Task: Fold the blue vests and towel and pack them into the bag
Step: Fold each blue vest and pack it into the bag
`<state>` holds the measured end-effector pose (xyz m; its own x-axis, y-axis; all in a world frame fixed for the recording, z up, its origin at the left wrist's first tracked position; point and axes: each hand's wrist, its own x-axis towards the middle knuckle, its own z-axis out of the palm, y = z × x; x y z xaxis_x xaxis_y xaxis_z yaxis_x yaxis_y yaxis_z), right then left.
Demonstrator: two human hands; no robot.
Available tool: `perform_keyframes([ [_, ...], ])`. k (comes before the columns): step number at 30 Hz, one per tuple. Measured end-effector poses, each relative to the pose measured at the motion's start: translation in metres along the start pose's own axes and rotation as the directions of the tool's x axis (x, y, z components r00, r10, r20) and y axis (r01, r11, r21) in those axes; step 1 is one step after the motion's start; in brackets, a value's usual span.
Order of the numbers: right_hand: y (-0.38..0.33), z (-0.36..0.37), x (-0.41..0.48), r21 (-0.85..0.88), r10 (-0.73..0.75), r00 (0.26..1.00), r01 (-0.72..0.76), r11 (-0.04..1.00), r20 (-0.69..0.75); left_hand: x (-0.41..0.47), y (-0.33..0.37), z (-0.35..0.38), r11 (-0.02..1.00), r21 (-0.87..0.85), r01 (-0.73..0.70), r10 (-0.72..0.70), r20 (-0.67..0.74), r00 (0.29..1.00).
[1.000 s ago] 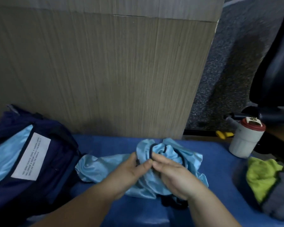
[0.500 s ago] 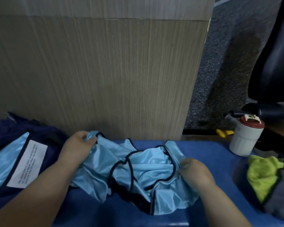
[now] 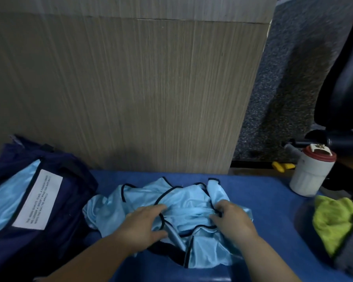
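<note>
Your L hand point(image 3: 145, 226) lies on the vest point(image 3: 183, 202), fingers spread, pressing. R hand point(image 3: 231, 219) pinches a fold of it. Vest sits crumpled on the table point(image 3: 273, 210). Bag point(image 3: 65, 200) is left of vest, towel point(image 3: 332, 218) right of vest.

Illumination is dim and cool overall. The upper wood panel point(image 3: 130, 78) receives the most light; its base falls into soft shadow. Wide-angle distortion bends the frame edges. Fine detail is soft.
</note>
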<state>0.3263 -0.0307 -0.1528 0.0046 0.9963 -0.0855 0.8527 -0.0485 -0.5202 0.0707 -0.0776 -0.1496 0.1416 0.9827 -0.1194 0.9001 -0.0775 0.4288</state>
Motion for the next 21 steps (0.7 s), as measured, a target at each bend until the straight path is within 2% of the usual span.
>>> perform_keyframes([
  [2,0.006,-0.003,0.005,0.070,0.032,0.999,-0.031,0.997,-0.016,0.000,-0.011,0.000,0.992,-0.118,0.046,-0.053,-0.053,0.997],
  [3,0.008,-0.007,0.007,0.181,0.061,0.998,-0.055,0.982,-0.028,0.000,-0.015,-0.002,0.987,-0.149,0.056,-0.067,-0.067,0.996],
  [6,0.013,-0.021,0.013,0.500,0.158,0.978,-0.069,0.863,-0.138,-0.002,-0.022,-0.009,0.991,-0.125,0.050,-0.069,-0.154,0.986],
  [10,0.018,-0.037,0.017,0.673,0.312,0.916,-0.067,0.737,-0.251,0.001,-0.025,-0.022,0.982,-0.145,0.123,-0.164,-0.316,0.934],
  [13,0.027,-0.046,0.020,0.661,0.411,0.834,-0.074,0.746,-0.370,0.003,-0.026,-0.028,0.976,-0.136,0.170,-0.208,-0.356,0.911],
  [15,0.030,-0.050,0.019,0.611,0.390,0.825,-0.069,0.789,-0.410,0.001,-0.026,-0.030,0.971,-0.174,0.162,-0.209,-0.300,0.931],
  [18,0.020,-0.041,0.015,0.542,0.243,0.912,-0.027,0.840,-0.332,-0.005,-0.022,-0.028,0.959,-0.268,0.091,-0.138,-0.159,0.978],
  [21,0.010,-0.022,0.013,0.405,0.106,0.978,-0.024,0.914,-0.181,-0.013,-0.011,-0.032,0.942,-0.337,-0.006,0.000,-0.018,1.000],
])
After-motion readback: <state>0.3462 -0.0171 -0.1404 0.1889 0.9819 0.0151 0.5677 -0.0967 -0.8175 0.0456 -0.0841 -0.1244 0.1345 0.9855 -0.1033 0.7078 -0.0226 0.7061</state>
